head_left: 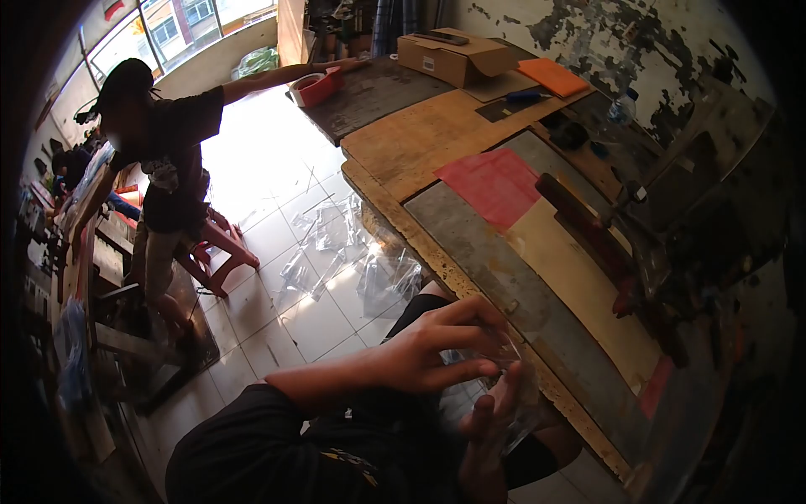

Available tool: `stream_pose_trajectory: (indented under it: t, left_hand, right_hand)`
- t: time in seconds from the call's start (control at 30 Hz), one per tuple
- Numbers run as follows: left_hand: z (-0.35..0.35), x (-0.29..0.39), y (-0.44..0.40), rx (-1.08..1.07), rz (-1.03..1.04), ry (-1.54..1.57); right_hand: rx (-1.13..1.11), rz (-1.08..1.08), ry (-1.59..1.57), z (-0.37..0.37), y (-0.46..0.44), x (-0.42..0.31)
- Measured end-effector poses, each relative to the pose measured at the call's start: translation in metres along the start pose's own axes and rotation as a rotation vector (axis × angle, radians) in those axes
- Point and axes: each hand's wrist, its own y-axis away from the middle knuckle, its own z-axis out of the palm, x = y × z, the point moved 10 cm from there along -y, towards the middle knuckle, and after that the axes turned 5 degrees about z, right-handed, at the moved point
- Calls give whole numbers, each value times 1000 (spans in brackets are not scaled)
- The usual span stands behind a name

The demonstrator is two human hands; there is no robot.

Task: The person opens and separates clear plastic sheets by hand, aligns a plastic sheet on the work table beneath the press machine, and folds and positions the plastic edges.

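My left hand (445,344) reaches in from the left over my lap, thumb and fingers curled and pinching the edge of a piece of clear plastic (520,428). Below it, my right hand (491,412) is raised with fingers and thumb bent around the same plastic. The plastic looks like a thin bag or film; its exact shape is hard to see. Both hands are just off the front edge of the workbench (470,273).
A machine with a long dark bar (588,235) stands on the bench at right, by a red sheet (491,186) and yellowish board (579,290). A cardboard box (453,60) is behind. Plastic scraps (336,235) litter the floor. A person (172,143) stands by a red stool (222,252).
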Motion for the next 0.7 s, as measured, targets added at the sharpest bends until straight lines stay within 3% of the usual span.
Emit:
stream_pose_trajectory:
  t: [0.3, 0.5, 0.57, 0.7]
  left_hand:
    - [2, -1, 1, 14, 19, 34]
    - [-1, -3, 4, 62, 15, -3]
    - [-1, -2, 5, 72, 19, 21]
    - [-3, 1, 7, 50, -48, 33]
  right_hand:
    - [25, 56, 33, 0, 2, 2]
    - [-6, -17, 166, 7, 10, 8]
    - [48, 53, -106, 1, 5, 5]
    - [36, 68, -73, 6, 4, 0]
